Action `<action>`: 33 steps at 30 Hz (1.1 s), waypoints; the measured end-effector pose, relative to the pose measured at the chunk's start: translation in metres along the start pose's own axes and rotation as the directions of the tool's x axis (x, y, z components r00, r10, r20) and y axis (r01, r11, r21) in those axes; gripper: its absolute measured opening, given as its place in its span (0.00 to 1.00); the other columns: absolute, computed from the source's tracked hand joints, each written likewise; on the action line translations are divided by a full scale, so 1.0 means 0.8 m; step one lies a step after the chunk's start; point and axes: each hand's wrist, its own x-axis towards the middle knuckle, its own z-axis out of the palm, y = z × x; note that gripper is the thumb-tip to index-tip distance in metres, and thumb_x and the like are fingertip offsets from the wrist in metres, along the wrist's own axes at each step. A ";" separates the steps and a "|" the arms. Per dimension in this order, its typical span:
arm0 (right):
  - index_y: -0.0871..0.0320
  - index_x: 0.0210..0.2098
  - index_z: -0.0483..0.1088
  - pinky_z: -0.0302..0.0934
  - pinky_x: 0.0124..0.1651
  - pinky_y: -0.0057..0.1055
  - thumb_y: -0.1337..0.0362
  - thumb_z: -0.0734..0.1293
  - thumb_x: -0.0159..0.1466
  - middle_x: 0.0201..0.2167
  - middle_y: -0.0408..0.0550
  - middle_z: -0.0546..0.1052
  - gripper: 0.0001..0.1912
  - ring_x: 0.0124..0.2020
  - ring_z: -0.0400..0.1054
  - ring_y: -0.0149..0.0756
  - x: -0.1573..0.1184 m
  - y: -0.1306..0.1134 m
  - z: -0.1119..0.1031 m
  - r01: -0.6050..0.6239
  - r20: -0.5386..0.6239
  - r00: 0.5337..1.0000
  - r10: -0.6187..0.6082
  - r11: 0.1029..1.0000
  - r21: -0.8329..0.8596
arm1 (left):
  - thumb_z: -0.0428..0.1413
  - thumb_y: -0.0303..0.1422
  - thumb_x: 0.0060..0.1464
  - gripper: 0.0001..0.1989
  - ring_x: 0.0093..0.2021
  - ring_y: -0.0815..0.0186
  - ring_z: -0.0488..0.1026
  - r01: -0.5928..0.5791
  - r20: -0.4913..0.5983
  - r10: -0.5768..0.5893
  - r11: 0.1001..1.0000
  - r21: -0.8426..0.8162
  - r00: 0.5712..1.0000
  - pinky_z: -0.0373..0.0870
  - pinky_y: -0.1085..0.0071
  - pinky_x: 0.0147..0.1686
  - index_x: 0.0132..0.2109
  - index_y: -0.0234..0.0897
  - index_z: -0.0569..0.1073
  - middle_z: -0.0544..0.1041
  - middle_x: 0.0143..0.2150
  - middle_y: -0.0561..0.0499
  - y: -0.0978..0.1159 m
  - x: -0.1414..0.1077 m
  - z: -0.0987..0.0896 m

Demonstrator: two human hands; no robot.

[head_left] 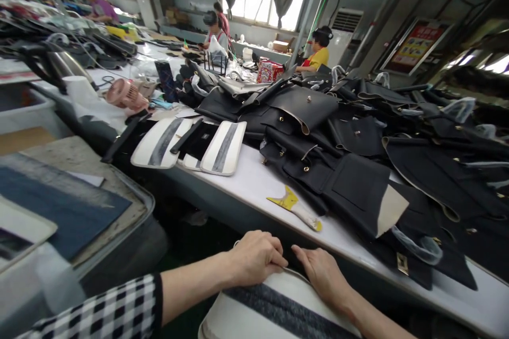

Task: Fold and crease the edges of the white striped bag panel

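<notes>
In the head view, a cream-white panel [254,310] with rounded corners and a dark grey stripe lies low in front of me, cut off by the bottom edge. My left hand [258,257] is closed over its far edge, fingers curled down and pressed together. On the far right edge rests my right hand [324,273], thumb side up and fingers bent around the rim, partly hidden. Something dark shows between both hands; I cannot make it out. Beyond them, a yellow-and-white flat tool [296,209] lies on the white table [254,185].
Black leather bags [350,185] with metal clasps heap across the table. Similar striped panels [225,148] sit near its left edge. A pink fan [125,94] and metal kettle [66,66] stand farther left. A worn board [131,190] is at my left. Several people work behind.
</notes>
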 end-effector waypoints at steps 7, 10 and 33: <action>0.55 0.28 0.74 0.58 0.35 0.34 0.48 0.39 0.72 0.30 0.53 0.80 0.39 0.35 0.76 0.45 0.008 -0.024 0.006 -0.033 0.006 0.999 0.033 0.996 -0.087 | 0.57 0.37 0.59 0.07 0.39 0.63 0.75 -0.069 -0.007 0.070 0.991 0.110 0.997 0.66 0.68 0.37 0.42 0.50 0.80 0.80 0.41 0.55 -0.006 -0.008 -0.005; 0.55 0.28 0.74 0.59 0.34 0.36 0.48 0.38 0.72 0.30 0.54 0.80 0.40 0.35 0.76 0.48 0.010 -0.034 0.008 -0.067 -0.003 0.998 0.067 0.989 -0.130 | 0.58 0.35 0.57 0.09 0.42 0.64 0.76 -0.043 0.007 0.043 0.999 -0.018 0.999 0.67 0.71 0.38 0.44 0.52 0.80 0.80 0.44 0.57 -0.019 -0.015 -0.016; 0.60 0.65 0.59 0.65 0.41 0.40 0.68 0.49 0.69 0.43 0.61 0.78 0.27 0.42 0.74 0.52 0.042 -0.099 0.019 0.071 0.148 0.989 -0.018 0.928 -0.367 | 0.58 0.54 0.48 0.26 0.41 0.50 0.76 0.636 0.429 -0.573 0.221 -0.739 0.698 0.72 0.60 0.36 0.40 0.35 0.80 0.80 0.40 0.43 -0.111 -0.073 0.031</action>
